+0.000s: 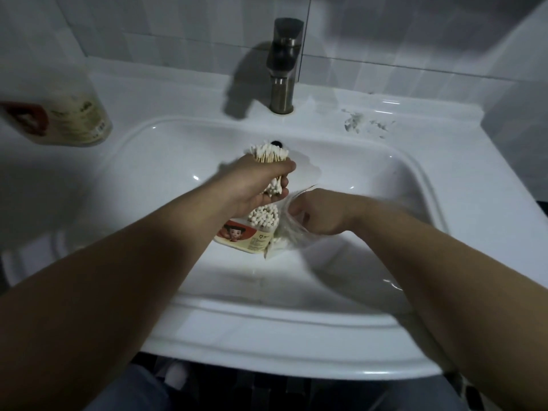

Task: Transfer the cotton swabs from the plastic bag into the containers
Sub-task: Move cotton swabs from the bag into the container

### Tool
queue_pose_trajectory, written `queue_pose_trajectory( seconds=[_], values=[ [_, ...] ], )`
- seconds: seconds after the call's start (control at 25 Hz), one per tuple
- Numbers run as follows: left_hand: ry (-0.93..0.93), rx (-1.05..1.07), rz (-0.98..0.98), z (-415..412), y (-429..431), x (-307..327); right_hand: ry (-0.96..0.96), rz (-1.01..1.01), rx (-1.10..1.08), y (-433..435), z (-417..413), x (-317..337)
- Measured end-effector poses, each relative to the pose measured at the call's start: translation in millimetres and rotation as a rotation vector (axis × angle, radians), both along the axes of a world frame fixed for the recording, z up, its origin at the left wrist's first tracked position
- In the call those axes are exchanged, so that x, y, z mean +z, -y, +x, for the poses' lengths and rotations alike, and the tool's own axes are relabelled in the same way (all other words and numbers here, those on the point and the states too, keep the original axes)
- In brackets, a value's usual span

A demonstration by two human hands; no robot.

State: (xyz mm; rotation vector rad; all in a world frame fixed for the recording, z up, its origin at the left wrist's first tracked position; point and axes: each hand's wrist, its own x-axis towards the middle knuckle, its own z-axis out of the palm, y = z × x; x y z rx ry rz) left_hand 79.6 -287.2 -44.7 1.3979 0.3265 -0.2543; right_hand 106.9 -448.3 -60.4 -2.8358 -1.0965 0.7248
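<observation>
My left hand (pixel 255 185) is closed around a thick bundle of cotton swabs (pixel 268 154) with wooden sticks and white tips, held over the sink basin. Right below it a round container (pixel 252 234) with a cream and red cartoon label stands in the basin, partly filled with swabs (pixel 264 218). My right hand (pixel 314 215) grips the clear plastic bag (pixel 289 232) just to the right of that container; the bag is crumpled and blurred. A second container (pixel 68 117) with the same label stands on the counter at far left.
The white sink (pixel 385 173) fills the middle of the view, with a dark metal faucet (pixel 283 69) at the back and the drain hole behind the swab bundle. Small scraps of debris (pixel 364 124) lie on the counter back right. Tiled walls surround the counter.
</observation>
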Motion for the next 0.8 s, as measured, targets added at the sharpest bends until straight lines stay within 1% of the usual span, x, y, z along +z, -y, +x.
queue_pose_trajectory(
  seconds=[0.08,0.16,0.24,0.32,0.4,0.48,0.56,0.6,0.68,0.76,0.8],
  values=[
    [-0.003,-0.009,0.012,0.1,-1.1,-0.3,0.037,-0.051,0.122,-2.1,-1.1,-6.6],
    [0.001,-0.02,0.015,0.0,-1.1,-0.8,0.022,-0.101,0.149,-2.1,-0.2,-12.1],
    [0.006,-0.027,0.021,-0.5,-0.4,-0.8,0.002,-0.111,0.091,1.4,5.1,-13.7],
    [0.023,-0.024,0.033,0.4,-1.4,-2.0,0.03,-0.065,0.014,7.2,11.5,-8.3],
    [0.034,-0.017,0.053,2.1,-2.9,-4.5,0.06,-0.016,-0.154,14.8,11.0,8.7],
    [0.052,-0.014,0.1,3.4,-3.6,-6.5,0.068,0.071,-0.351,23.9,9.0,23.4],
    [0.077,0.011,0.17,4.2,-3.4,-6.9,0.11,0.22,-0.421,31.6,10.8,30.8],
    [0.086,0.024,0.214,4.2,-3.7,-6.2,0.129,0.313,-0.422,33.4,12.5,31.7],
    [0.09,0.054,0.306,4.8,-5.1,-6.8,0.115,0.488,-0.358,34.1,13.4,32.7],
    [0.103,0.069,0.28,7.4,-6.4,-7.9,0.083,0.603,-0.294,32.3,10.9,33.9],
    [0.109,0.084,0.239,7.2,-5.8,-6.6,0.095,0.605,-0.28,31.7,9.4,33.2]
  ],
)
